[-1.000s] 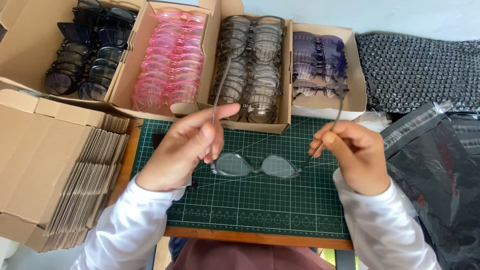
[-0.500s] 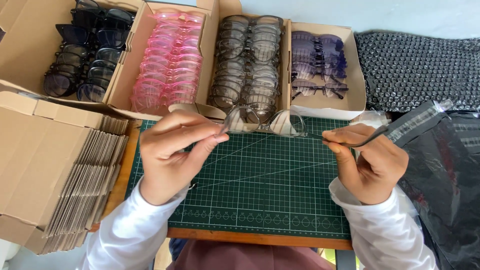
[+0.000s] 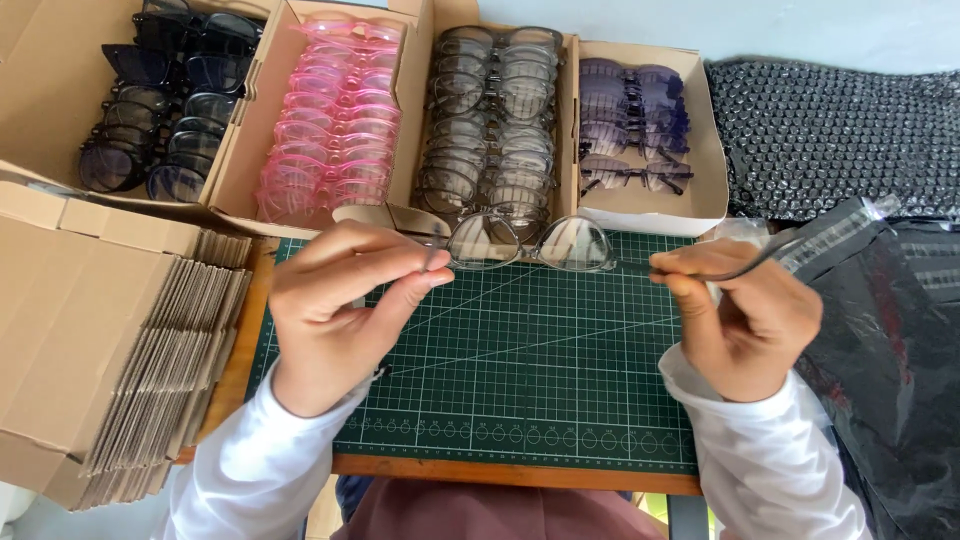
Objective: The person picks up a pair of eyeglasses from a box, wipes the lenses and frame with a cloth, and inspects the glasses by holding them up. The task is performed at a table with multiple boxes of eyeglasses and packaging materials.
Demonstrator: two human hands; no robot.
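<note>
Where hands meet: above a green cutting mat (image 3: 520, 370)
Left hand (image 3: 335, 315): fingers pinching one arm of grey glasses (image 3: 530, 243)
Right hand (image 3: 745, 315): fingers pinching the other arm
Behind: boxes of glasses (image 3: 495, 120)

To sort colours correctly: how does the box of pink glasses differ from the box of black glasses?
The pink glasses have translucent pink frames; the black glasses have dark opaque frames. The pink box sits second from left, the black box far left. Both are open cardboard boxes holding stacked pairs.

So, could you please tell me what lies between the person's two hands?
In the head view, a grey clear-lensed pair of glasses spans from the left hand to the right hand, above the green cutting mat.
</note>
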